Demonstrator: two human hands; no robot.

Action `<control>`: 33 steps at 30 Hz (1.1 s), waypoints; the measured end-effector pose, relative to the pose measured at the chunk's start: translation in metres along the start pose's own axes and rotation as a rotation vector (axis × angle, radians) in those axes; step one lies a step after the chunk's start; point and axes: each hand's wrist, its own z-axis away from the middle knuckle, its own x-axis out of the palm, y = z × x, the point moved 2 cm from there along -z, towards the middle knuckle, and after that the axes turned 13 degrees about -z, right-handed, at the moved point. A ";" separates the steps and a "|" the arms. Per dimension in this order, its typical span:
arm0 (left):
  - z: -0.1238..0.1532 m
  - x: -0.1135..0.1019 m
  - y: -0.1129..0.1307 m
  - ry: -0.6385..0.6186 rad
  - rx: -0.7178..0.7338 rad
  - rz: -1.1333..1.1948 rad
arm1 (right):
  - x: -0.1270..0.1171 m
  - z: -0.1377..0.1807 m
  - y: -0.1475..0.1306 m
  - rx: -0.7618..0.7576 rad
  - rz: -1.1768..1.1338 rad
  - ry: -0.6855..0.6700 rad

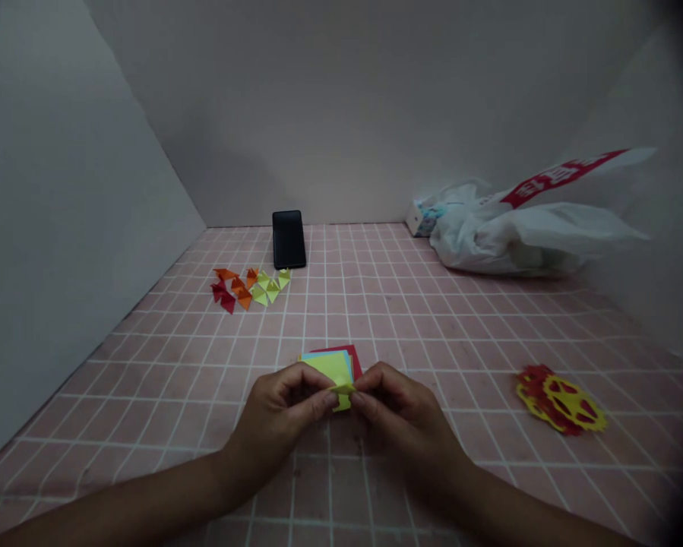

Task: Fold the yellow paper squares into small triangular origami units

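My left hand [289, 406] and my right hand [401, 410] meet near the middle of the table, each pinching one side of a small folded yellow-green paper [343, 389]. Its exact shape is partly covered by my fingers and thumbs. Just beyond and beneath it lies a stack of coloured paper sheets [330, 366], yellow-green on top, with blue and red edges sticking out. Farther off to the left sit several small folded paper pieces [243, 296] in red, orange and pale yellow.
A black phone [289, 239] lies near the back wall. At the back right rests a white plastic bag [506, 235] with red print, beside a small box [418, 219]. Red and yellow cut-out shapes [569, 403] lie at the right. Pink checked cloth [409, 319] covers the table.
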 end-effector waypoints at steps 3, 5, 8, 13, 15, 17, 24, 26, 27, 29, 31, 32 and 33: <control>0.000 -0.001 -0.002 0.022 0.021 0.007 | 0.000 0.001 0.001 0.019 -0.070 0.016; 0.000 -0.002 -0.002 0.030 0.032 0.002 | 0.001 0.001 0.002 0.045 -0.121 0.029; 0.000 -0.003 0.000 0.044 0.067 -0.053 | 0.001 0.002 0.002 0.066 -0.147 0.042; 0.000 -0.006 0.002 0.068 0.165 -0.192 | 0.002 0.002 0.001 0.096 -0.142 0.071; -0.001 -0.007 0.003 0.083 0.234 -0.258 | 0.002 0.001 0.002 0.119 -0.140 0.068; -0.002 -0.008 0.005 0.102 0.305 -0.312 | 0.001 0.000 0.001 0.121 -0.114 0.060; -0.003 -0.004 0.006 -0.021 0.159 -0.189 | 0.000 -0.006 -0.004 0.023 0.005 -0.011; -0.002 -0.002 0.005 -0.049 0.131 -0.155 | 0.001 -0.006 -0.004 -0.004 0.048 -0.027; -0.002 -0.001 0.005 -0.061 0.125 -0.155 | 0.001 -0.006 -0.004 -0.022 0.064 -0.031; 0.000 0.000 0.004 -0.081 0.117 -0.176 | 0.001 -0.006 -0.004 -0.054 0.076 -0.046; 0.000 0.001 0.005 -0.097 0.113 -0.198 | 0.002 -0.004 -0.003 -0.064 0.068 -0.074; 0.001 0.001 0.005 -0.105 0.113 -0.206 | 0.003 -0.004 -0.002 -0.058 0.066 -0.081; 0.001 0.001 0.006 -0.114 0.110 -0.213 | 0.003 -0.003 -0.001 -0.047 0.072 -0.083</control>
